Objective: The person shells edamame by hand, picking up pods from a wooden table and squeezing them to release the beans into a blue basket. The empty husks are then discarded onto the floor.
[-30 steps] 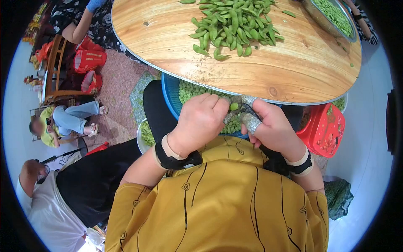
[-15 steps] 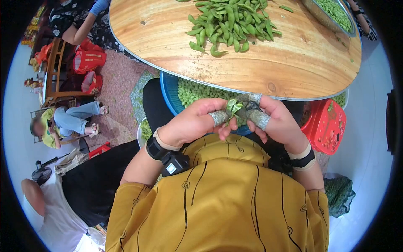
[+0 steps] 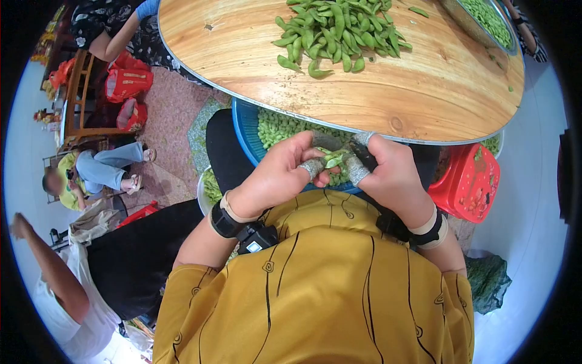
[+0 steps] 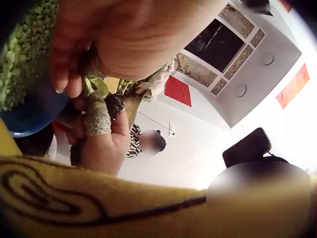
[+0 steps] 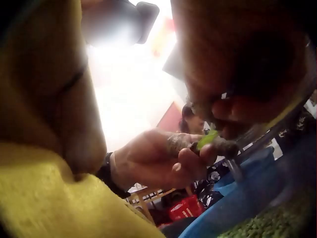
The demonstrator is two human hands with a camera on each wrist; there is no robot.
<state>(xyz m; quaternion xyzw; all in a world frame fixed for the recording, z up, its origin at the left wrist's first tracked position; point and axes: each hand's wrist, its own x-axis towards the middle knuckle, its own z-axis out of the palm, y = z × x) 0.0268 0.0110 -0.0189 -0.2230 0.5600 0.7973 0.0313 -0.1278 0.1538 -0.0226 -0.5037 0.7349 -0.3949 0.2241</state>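
Bystanders fill the far left: a seated person (image 3: 97, 173) and an arm (image 3: 45, 267) raised from below, with red bags (image 3: 124, 85) further up on the floor. Right of them, the left hand (image 3: 282, 173) curls its fingers and taped thumb around one end of a green pod (image 3: 332, 159), pinching it just above a blue basin (image 3: 242, 130) heaped with shelled beans (image 3: 279, 128). The pod sits between both hands, over the basin's near edge and close to the yellow shirt (image 3: 315, 285). The right hand (image 3: 388, 176) meets it from the other side, its taped fingertips clamped on the pod's other end. Above, the round wooden table (image 3: 424, 91) carries a pile of pods (image 3: 336, 30), and a metal bowl (image 3: 479, 21) of beans sits at its far right. A red stool (image 3: 470, 185) stands under the table's right edge.
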